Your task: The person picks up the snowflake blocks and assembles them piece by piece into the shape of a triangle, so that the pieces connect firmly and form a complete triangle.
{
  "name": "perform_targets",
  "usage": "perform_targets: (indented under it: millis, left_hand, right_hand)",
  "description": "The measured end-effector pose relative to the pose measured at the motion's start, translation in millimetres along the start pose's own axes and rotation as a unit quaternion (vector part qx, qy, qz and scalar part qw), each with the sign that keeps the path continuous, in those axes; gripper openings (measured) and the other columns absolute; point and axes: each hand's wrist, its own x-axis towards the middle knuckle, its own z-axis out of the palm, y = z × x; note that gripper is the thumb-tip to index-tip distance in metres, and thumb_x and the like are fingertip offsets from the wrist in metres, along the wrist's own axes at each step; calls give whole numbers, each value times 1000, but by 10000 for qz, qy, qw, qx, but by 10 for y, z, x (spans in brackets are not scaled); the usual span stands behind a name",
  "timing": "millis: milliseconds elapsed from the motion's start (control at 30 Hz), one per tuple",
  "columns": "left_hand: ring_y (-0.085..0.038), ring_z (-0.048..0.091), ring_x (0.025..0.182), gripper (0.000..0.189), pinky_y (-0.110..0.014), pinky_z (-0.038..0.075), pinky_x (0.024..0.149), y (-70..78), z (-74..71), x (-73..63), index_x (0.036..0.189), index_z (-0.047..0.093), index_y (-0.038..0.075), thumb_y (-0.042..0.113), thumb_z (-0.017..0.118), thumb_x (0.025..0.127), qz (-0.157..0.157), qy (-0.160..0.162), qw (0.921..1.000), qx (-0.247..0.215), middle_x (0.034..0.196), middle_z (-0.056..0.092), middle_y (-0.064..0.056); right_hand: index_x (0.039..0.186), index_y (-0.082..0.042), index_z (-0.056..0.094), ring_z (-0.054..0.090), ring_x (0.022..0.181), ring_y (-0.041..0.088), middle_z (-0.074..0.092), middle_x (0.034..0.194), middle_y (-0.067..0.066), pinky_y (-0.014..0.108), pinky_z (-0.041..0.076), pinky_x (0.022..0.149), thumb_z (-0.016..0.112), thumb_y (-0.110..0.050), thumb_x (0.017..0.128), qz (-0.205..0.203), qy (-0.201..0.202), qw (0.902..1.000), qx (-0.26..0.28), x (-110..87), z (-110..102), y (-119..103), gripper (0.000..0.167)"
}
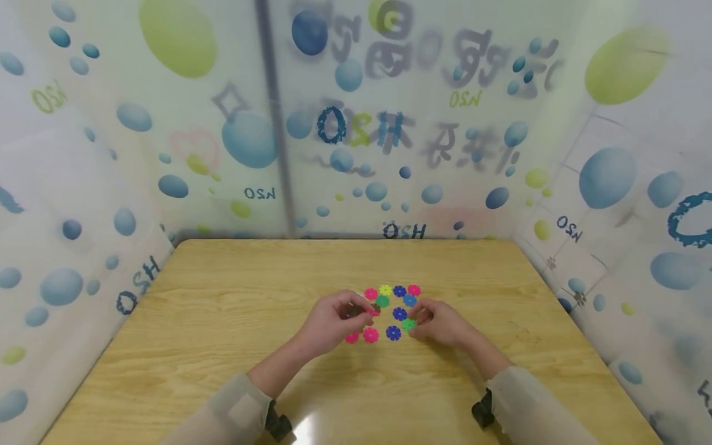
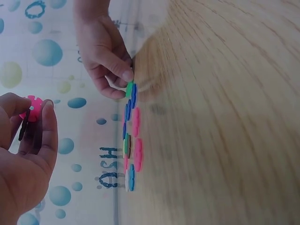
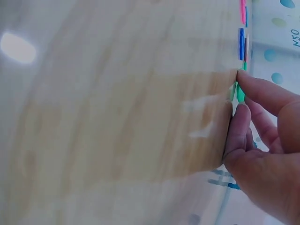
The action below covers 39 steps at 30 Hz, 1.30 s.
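Above the table, my left hand (image 1: 334,322) pinches a pink notched plastic disc (image 2: 32,108) between thumb and fingers. A dark brown disc (image 2: 23,126) stands crosswise against the pink one, slotted at its edge. With thumb and fingertips my right hand (image 1: 443,322) grips a green notched disc (image 1: 408,324) at the right side of the loose discs, down at table level. Nearby lie dark blue discs (image 1: 394,333), a lighter blue disc (image 1: 410,300) and a second green one (image 1: 382,301). A pink disc (image 1: 371,335) sits just below my left fingers, which hide part of the group.
The wooden table (image 1: 194,346) carries the discs near its middle. At the back of the group are a yellow disc (image 1: 385,290) and several pink and blue ones. Walls with printed balloons (image 1: 250,139) stand round the back and sides.
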Motion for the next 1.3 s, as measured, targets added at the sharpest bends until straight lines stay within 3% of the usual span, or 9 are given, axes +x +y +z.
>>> perform_targets:
  millis: [200, 333, 600, 867, 1033, 1133, 1300]
  left_hand:
    - [-19, 74, 96, 10, -45, 67, 80, 9, -8, -2, 114, 79, 16, 16, 76, 105, 68, 6, 10000, 2, 120, 80, -10]
    - [-19, 75, 97, 10, -46, 67, 82, 5, -6, -5, 114, 79, 16, 16, 77, 104, 93, -8, 10000, -17, 121, 80, -7]
    - [-35, 76, 105, 11, -37, 66, 77, 15, -19, -14, 115, 79, 17, 17, 76, 105, 80, -38, 9999, -133, 121, 81, -5]
    - [-28, 77, 104, 12, -41, 66, 82, 44, -29, 6, 116, 80, 17, 19, 77, 104, 188, -1, 9998, -43, 118, 81, -4]
    - [-25, 77, 101, 12, -38, 66, 82, 61, -21, 9, 116, 79, 16, 18, 78, 104, 165, -36, 9998, -113, 115, 81, -7]
    - [-21, 76, 97, 11, -37, 66, 81, 67, -14, 6, 115, 79, 16, 17, 78, 104, 148, -35, 9998, -130, 113, 81, -7]
    - [-20, 75, 96, 12, -35, 66, 82, 66, -6, -1, 115, 79, 15, 17, 79, 103, 85, -39, 9998, -178, 112, 81, -5]
  right_hand:
    - [115, -13, 72, 64, 100, 21, 71, 111, 8, 34, 54, 85, 89, -15, 91, -119, 123, 9998, 112, 5, 14, 17, 29]
    - [114, -12, 72, 63, 100, 21, 70, 110, 7, 34, 53, 87, 89, -11, 90, -173, 262, 9994, 146, -7, 15, 63, 29]
    - [119, -5, 72, 62, 88, 19, 69, 102, 9, 31, 54, 76, 76, -8, 98, -407, 283, 9968, 630, -101, -22, 37, 21]
    - [126, -2, 70, 74, 108, 25, 74, 117, 13, 40, 66, 96, 74, -20, 106, -690, 196, 9799, 1862, -224, -58, -244, 27]
    - [130, 0, 68, 74, 116, 36, 72, 118, 14, 38, 66, 98, 76, -25, 106, -797, 66, 9704, 2281, -326, -58, -448, 35]
    - [131, 1, 68, 74, 116, 39, 71, 117, 13, 38, 65, 98, 76, -25, 106, -748, 55, 9657, 2487, -374, -42, -553, 36]
    - [129, 2, 68, 77, 107, 31, 73, 114, 9, 37, 66, 97, 74, -20, 107, -603, 26, 9608, 2706, -414, -11, -668, 32]
